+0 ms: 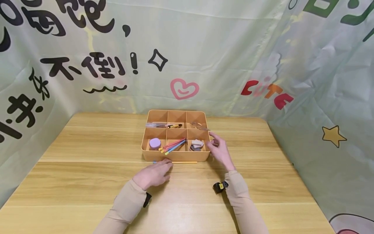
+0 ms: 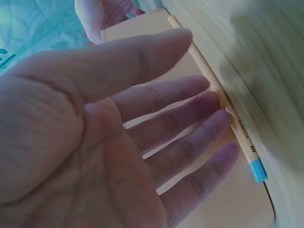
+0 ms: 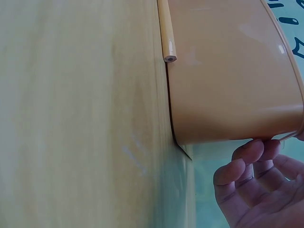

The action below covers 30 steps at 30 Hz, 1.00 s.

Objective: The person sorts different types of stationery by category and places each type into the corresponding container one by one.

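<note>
A tan compartment box (image 1: 173, 156) stands on the table. Along its front base lies a wooden pencil (image 1: 187, 162) with a blue end, seen closer in the left wrist view as a pencil (image 2: 244, 137) with small print. My left hand (image 1: 155, 174) has its fingers extended, with the fingertips at the pencil; the palm shows in the left wrist view. At the box's right side is my right hand (image 1: 219, 150), its fingertips against the side wall. The right wrist view shows these loosely bent fingers (image 3: 249, 152) touching the wall, not wrapped round it.
Inside the box are a purple round item (image 1: 155, 143), colored pencils (image 1: 173, 147), erasers (image 1: 197, 144), pens (image 1: 174, 126) and a clear-looking item (image 1: 199, 126). The wooden table (image 1: 96, 162) extends around it. A printed cloth (image 1: 222, 48) hangs behind and at both sides.
</note>
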{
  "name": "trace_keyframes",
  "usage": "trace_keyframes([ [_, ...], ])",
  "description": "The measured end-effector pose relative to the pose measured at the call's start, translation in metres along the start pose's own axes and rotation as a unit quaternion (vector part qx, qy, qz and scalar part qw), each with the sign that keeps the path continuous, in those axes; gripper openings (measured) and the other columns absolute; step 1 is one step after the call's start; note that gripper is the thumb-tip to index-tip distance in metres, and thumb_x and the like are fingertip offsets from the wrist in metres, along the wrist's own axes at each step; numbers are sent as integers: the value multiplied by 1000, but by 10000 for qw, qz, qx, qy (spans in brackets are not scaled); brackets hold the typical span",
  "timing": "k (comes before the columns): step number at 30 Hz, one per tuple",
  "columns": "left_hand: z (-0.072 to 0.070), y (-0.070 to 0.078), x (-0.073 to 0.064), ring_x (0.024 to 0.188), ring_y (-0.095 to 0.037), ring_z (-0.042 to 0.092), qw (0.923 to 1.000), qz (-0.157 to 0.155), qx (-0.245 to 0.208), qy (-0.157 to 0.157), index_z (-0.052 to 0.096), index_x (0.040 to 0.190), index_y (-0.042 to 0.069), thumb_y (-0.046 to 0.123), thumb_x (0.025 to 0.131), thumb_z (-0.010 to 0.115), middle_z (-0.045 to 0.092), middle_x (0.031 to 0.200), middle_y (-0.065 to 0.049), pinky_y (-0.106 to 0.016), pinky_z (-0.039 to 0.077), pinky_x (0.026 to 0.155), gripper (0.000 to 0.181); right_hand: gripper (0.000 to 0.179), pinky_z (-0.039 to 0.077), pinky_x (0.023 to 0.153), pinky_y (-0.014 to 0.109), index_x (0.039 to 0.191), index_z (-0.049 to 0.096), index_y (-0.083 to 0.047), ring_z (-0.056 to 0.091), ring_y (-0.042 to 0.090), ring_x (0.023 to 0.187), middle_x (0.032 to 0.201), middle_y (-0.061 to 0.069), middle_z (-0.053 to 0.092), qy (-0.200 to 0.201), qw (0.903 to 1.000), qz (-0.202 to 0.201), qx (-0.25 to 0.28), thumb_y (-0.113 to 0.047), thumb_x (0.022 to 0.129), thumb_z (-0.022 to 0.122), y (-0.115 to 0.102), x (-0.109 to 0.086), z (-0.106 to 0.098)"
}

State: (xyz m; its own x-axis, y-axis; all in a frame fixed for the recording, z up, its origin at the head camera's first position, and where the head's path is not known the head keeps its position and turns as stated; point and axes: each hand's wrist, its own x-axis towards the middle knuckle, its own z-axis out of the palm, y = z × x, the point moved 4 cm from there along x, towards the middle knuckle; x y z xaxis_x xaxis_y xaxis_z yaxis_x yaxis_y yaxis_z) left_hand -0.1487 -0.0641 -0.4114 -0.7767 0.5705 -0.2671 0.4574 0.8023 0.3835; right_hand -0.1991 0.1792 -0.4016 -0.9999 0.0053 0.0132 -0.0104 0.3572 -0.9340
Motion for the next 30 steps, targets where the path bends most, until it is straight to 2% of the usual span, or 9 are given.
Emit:
trace_keyframes([
  [4,-3,-2,0,130,-39,56,9996,116,80,236,61,123,-10,1,93,67,55,140,-24,-48,45,113,33,53,45,49,19,147,42,11,51,7,52,76,13,57,14,10000,-42,21,1,97,55,0,1,0],
  [8,-5,-4,-3,111,-36,60,9973,303,278,616,66,101,-8,-11,84,66,61,118,-20,-46,50,103,18,53,45,49,19,147,42,11,51,6,51,75,10,56,25,10000,-63,49,1,97,55,0,1,-1],
  [11,-6,-7,-7,95,-31,59,9952,292,252,904,64,88,-2,-19,77,63,60,101,-14,-45,52,91,21,53,45,49,19,147,42,11,52,9,52,76,12,56,33,10000,-62,41,1,97,56,0,1,-1],
  [14,-5,-13,-6,85,-26,56,9948,63,45,1013,60,81,4,-23,74,61,58,89,-10,-44,52,81,28,53,45,49,19,147,42,11,53,11,53,76,13,57,22,10000,-27,27,1,97,56,1,1,0],
  [17,-3,-21,-4,79,-25,54,9945,-196,-84,1030,58,78,7,-24,73,61,56,82,-9,-43,51,74,32,53,45,48,20,147,41,10,53,12,53,76,12,58,-25,10000,-15,33,1,97,55,1,1,0],
  [22,-4,-29,-3,80,-25,51,9948,-538,-223,840,57,80,8,-23,72,63,54,84,-9,-41,49,72,33,54,44,46,21,149,43,5,52,11,52,76,8,58,70,9999,-114,70,-4,98,57,27,14,0],
  [24,-5,-29,-4,80,-25,50,9950,-561,-244,783,56,82,8,-22,73,63,54,85,-10,-41,49,73,32,55,44,46,21,150,43,2,52,11,51,77,8,58,105,9998,-114,100,-6,98,58,39,20,0],
  [30,-5,-27,-7,78,-25,52,9962,-271,-99,824,58,83,8,-22,74,61,56,84,-10,-44,50,74,31,57,44,46,22,152,39,3,52,12,51,77,7,57,55,9998,-17,189,-6,99,57,41,21,-1],
])
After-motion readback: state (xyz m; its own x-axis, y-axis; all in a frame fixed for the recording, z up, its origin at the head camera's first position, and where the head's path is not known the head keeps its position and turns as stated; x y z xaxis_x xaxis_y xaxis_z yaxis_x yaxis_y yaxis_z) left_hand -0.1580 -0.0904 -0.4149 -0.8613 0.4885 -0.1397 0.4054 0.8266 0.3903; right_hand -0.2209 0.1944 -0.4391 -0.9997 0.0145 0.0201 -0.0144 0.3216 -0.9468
